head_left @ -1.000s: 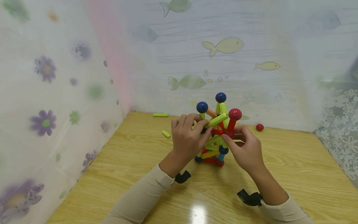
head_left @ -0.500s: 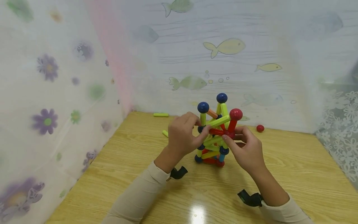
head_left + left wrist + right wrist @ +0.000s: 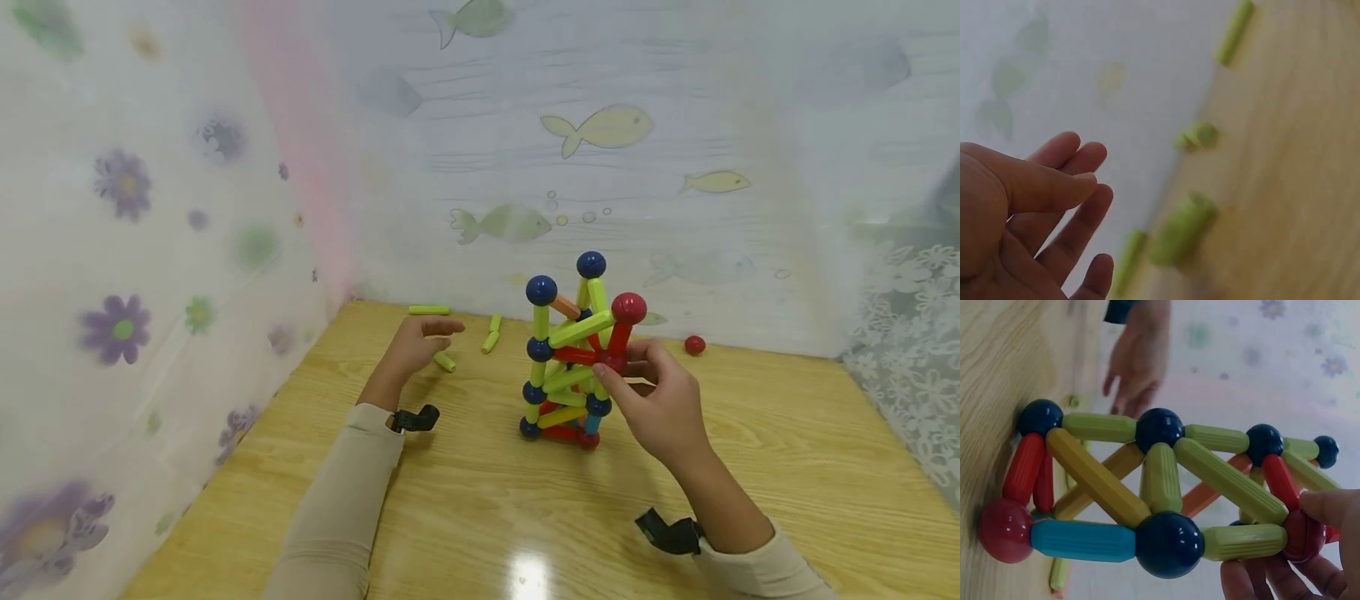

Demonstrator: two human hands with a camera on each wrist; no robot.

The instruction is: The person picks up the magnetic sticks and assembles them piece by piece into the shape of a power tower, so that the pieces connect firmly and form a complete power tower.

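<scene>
A tower of magnetic rods and balls stands upright on the table, with lime, red, yellow, orange and blue rods joined by blue and red balls. My right hand pinches a red ball in its upper part between thumb and fingers. Above that, a red rod carries another red ball at its top. My left hand is off to the left of the tower, fingers loosely extended with nothing between them. Beside it lies a short lime rod, partly covered by the hand.
Another lime rod lies at the table's back edge. Two lime rods lie end to end between the left hand and the tower. A loose red ball sits at the back right. Printed fabric walls border the table.
My left hand has let go of the tower and moved left toward the loose lime rods, uncovering the tower's left side. The right hand keeps its pinch in place.
</scene>
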